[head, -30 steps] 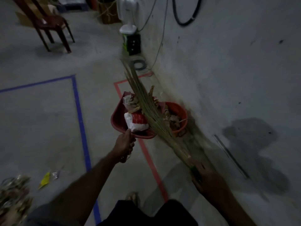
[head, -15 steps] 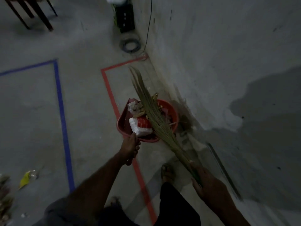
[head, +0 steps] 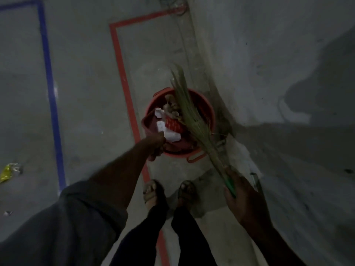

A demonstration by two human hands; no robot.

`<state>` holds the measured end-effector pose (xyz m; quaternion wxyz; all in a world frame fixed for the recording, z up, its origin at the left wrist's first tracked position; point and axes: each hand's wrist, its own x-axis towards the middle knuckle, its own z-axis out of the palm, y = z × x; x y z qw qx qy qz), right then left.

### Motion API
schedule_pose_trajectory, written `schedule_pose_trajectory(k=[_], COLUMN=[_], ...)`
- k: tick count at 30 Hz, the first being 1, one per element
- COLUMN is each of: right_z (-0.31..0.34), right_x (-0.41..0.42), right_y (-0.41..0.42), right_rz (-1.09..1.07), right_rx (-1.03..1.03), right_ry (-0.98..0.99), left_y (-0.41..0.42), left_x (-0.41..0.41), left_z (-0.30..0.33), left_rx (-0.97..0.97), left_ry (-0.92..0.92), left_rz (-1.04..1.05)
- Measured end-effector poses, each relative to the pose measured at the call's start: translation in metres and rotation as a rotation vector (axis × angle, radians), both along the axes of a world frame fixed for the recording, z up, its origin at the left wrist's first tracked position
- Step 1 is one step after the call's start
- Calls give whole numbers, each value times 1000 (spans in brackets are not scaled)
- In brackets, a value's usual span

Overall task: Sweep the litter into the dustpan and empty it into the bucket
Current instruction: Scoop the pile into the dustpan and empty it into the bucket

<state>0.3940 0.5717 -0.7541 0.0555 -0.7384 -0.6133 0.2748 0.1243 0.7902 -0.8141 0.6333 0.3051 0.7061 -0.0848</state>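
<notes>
Litter-filled maroon dustpan [head: 151, 124], gripped by left hand [head: 156, 144], overhangs red bucket [head: 208, 110].

Red round bucket [head: 206, 110] sits upright on floor, just beside the wall base, right of the red tape line; loop handles at near and far rim. Dark red dustpan [head: 151, 124] held over bucket's near-left rim, tilted in. Litter [head: 170, 124] piled on pan: white paper scraps, red-white wrapper, tan crumpled bits. Grass broom [head: 189, 114], green handle, lies diagonally across bucket mouth, bristle tips pointing away, touching the litter.
</notes>
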Motion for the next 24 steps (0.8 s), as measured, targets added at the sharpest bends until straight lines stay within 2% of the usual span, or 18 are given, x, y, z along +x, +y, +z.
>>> schedule_pose_trajectory(k=[3, 5, 8, 12, 14, 17, 24], right_z=[-9, -18, -40, -45, -31, 0, 90], right_x=[-9, -17, -18, -16, -15, -13, -18], right_y=[-1, -3, 2, 21, 22, 6, -64], right_rz=[-81, -35, 42, -83, -127, -137, -184], right_rx=[-50, -83, -195, -287, -251, -203, -213], right_ry=[135, 161, 84, -12, 43, 97, 132], left_y=[11, 12, 15, 18, 11, -11, -66], left_x=[0, -7, -19, -31, -37, -47, -89], left_z=[-16, -19, -15, -5, 12, 50, 115], left_rx=[-90, -86, -82, -75, -25, 40, 67], left_ry=[72, 76, 58, 58, 40, 29, 20], left_rz=[-151, -201, -205, -193, -184, -67, 29])
